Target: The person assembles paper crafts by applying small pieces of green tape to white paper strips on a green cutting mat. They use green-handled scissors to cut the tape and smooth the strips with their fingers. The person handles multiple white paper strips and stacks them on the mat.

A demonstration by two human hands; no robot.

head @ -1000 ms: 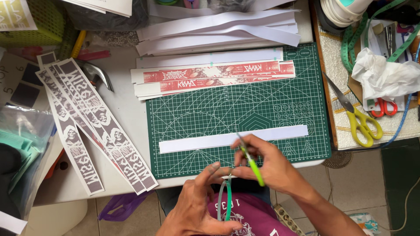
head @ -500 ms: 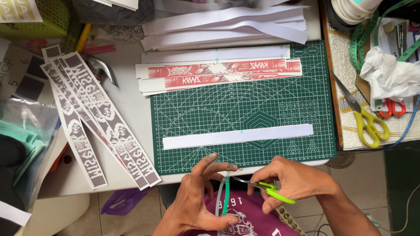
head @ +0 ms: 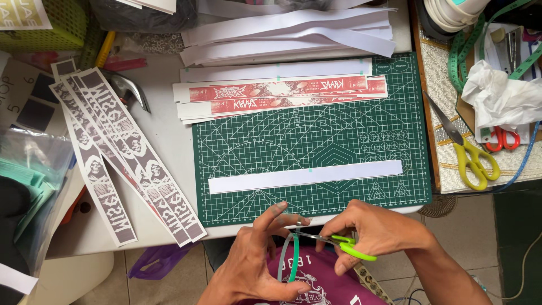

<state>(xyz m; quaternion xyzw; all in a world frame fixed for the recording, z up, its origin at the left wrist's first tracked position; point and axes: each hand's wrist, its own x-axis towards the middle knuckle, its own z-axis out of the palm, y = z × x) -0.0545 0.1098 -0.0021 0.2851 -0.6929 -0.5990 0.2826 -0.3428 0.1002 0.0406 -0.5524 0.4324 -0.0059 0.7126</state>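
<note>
From the head view, your right hand is curled shut around the green-handled scissors, whose blades sit at the thin green band your left hand pinches over your lap, just off the table edge. Watch those left fingertips: they're spread close to the blades, so a slip could nick them or cut the band crooked. You've got open room below the table, while the cutting mat with its white paper strip lies just ahead.
</note>
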